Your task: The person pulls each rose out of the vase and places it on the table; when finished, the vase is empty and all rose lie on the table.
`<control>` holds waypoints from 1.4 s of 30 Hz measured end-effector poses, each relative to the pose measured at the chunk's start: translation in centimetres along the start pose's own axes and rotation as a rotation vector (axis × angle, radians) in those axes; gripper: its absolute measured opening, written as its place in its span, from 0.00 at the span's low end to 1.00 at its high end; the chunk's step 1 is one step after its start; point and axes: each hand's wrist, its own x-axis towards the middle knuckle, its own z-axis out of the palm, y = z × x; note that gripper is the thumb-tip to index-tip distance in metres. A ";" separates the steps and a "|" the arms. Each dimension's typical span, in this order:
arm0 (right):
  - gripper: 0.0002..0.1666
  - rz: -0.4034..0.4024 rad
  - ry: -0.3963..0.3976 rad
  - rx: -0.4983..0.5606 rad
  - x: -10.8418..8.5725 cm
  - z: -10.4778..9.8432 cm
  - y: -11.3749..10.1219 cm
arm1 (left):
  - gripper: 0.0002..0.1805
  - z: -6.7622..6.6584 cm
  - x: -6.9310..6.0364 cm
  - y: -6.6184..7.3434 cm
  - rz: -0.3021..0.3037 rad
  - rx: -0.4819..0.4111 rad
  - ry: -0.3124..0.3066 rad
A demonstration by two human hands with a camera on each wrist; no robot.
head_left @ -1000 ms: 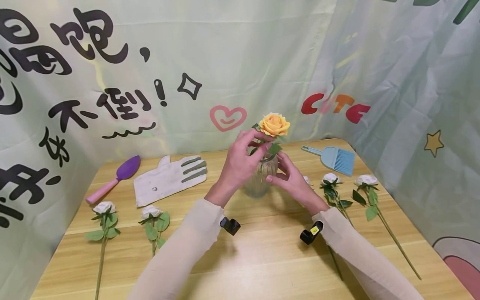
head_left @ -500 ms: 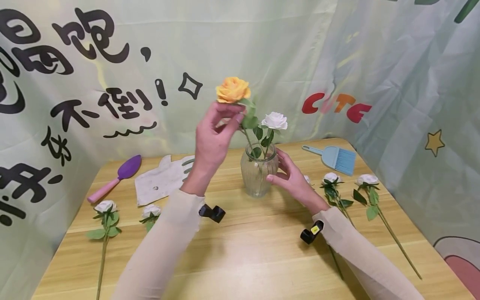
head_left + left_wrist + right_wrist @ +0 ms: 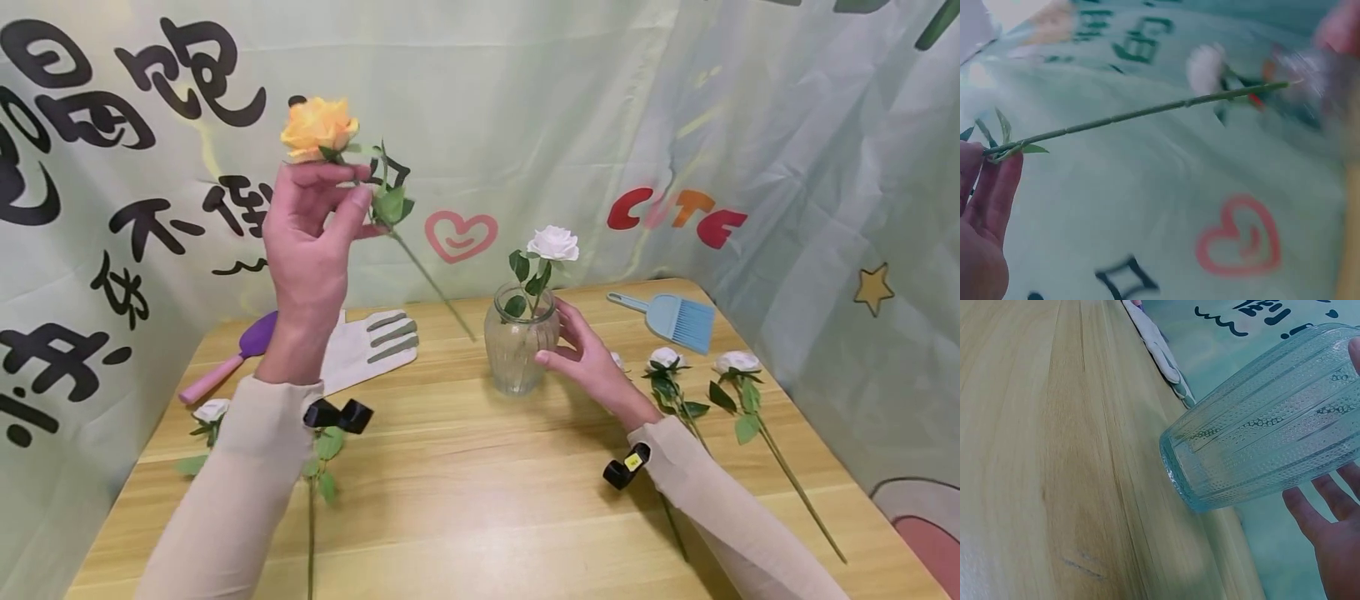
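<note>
My left hand pinches a yellow-orange rose just below its bloom, raised above the table. Its bare green stem slants down to the right, the lower end apart from the vase. A ribbed clear glass vase stands upright on the table, with one white rose in it. On the vase's right side, my right hand holds the glass between thumb and fingers. The right wrist view shows the fingers against the ribbed wall of the vase.
At the left lie a purple trowel with a pink handle, a white glove and white roses, partly behind my left arm. To the right are a blue dustpan with brush and more white roses.
The yellow-orange rose has come up out of the vase and moved left in my left hand, revealing the white rose inside. My right hand stays at the vase.
</note>
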 end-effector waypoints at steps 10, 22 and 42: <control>0.54 0.012 -0.017 0.004 0.0 -0.1 -0.1 | 0.13 -8.3 -6.4 -3.5 -0.450 0.372 -0.313; 0.56 -0.035 -0.031 -0.020 0.8 0.2 -0.9 | 0.18 -12.2 -14.7 -6.7 -0.883 0.394 -0.474; 0.56 -0.034 -0.013 -0.014 0.8 0.2 -0.8 | 0.15 -11.7 -19.1 -6.8 -1.001 0.591 -0.516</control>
